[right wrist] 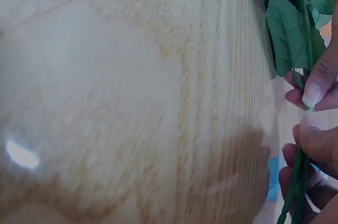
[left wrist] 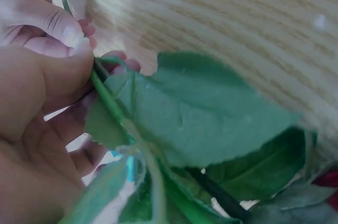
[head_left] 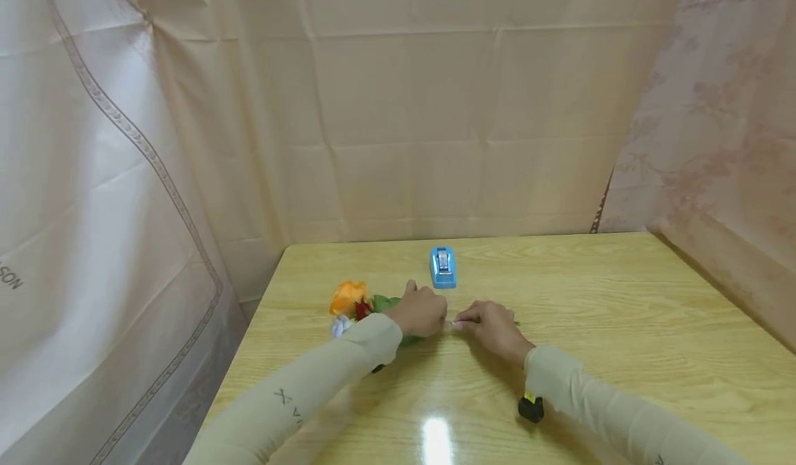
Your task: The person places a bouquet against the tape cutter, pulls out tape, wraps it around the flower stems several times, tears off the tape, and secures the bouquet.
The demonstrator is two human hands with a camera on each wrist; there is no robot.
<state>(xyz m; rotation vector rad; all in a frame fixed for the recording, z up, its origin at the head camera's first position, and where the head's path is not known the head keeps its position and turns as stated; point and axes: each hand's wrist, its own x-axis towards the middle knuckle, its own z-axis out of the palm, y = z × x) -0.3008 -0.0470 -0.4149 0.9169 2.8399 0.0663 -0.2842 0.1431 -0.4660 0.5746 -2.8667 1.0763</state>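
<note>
A small bunch of flowers lies to the left, with an orange bloom (head_left: 347, 298), a dark red bloom (head_left: 363, 309) and a pale lilac bloom (head_left: 340, 325). My left hand (head_left: 423, 311) pinches the green stems (left wrist: 108, 94) just below a broad leaf (left wrist: 200, 108). Close beside it, my right hand (head_left: 491, 327) pinches the same stems lower down, thumb tip nearly meeting the left thumb in the right wrist view. Stem ends (right wrist: 296, 192) run out past the right hand. A small shiny bit shows between the fingertips in the head view.
A blue tape dispenser (head_left: 443, 268) stands on the wooden table (head_left: 597, 292), beyond the hands. Cloth sheets (head_left: 398, 126) hang behind the table and along both sides. Black wrist gear (head_left: 531, 408) hangs under the right sleeve.
</note>
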